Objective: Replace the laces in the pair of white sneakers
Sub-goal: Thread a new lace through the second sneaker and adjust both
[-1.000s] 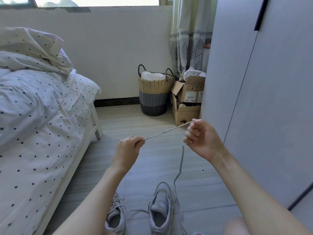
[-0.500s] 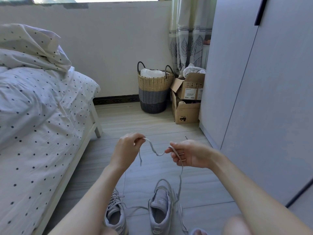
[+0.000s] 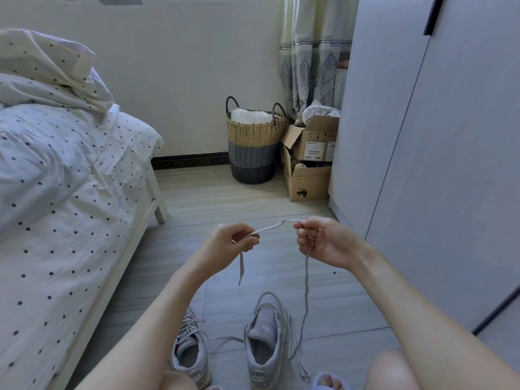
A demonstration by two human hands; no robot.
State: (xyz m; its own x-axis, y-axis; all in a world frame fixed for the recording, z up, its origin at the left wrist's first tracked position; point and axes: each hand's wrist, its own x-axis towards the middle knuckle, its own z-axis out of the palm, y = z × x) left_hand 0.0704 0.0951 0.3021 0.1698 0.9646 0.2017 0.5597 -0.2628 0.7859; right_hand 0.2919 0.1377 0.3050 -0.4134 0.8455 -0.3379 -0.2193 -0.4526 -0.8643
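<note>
A lace point(image 3: 271, 227) stretches between our hands: left hand point(image 3: 235, 243) pinches one end, right hand point(image 3: 323, 242) grips the rest, which trails down beside the unlaced sneaker point(image 3: 266, 339); the laced sneaker point(image 3: 190, 350) sits alongside.

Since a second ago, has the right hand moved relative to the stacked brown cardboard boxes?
Yes. The right hand has dropped from level with the stacked brown cardboard boxes toward the sneakers, and holds the grey shoelace.
</note>
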